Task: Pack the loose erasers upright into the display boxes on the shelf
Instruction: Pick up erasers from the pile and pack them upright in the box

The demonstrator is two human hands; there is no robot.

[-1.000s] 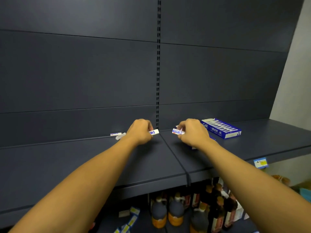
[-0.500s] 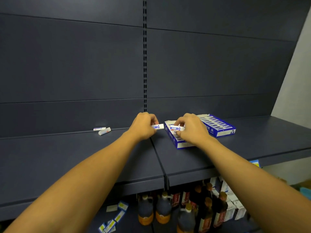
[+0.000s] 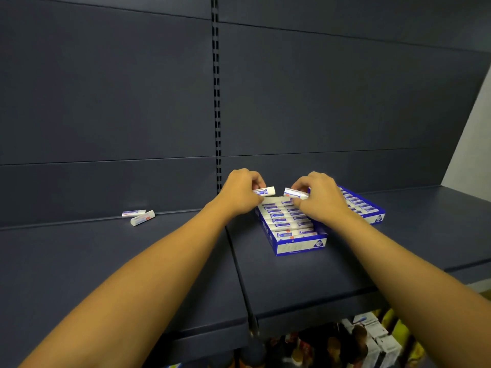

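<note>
Pinching one eraser each, both hands hover over the near display box: the left hand (image 3: 240, 191) has its grip closed on a white eraser (image 3: 264, 192) that juts toward the right hand (image 3: 317, 193), whose fingers hold a second eraser (image 3: 294, 193). Below them the near display box (image 3: 297, 244) is nearly full of packed erasers. A second display box (image 3: 372, 217) lies just behind the right wrist. Two loose erasers (image 3: 138, 216) lie together, well apart to the left, on the dark shelf (image 3: 305, 282). Dark panels (image 3: 106, 102) back it; bottles (image 3: 332, 349) stand blurred below.
</note>
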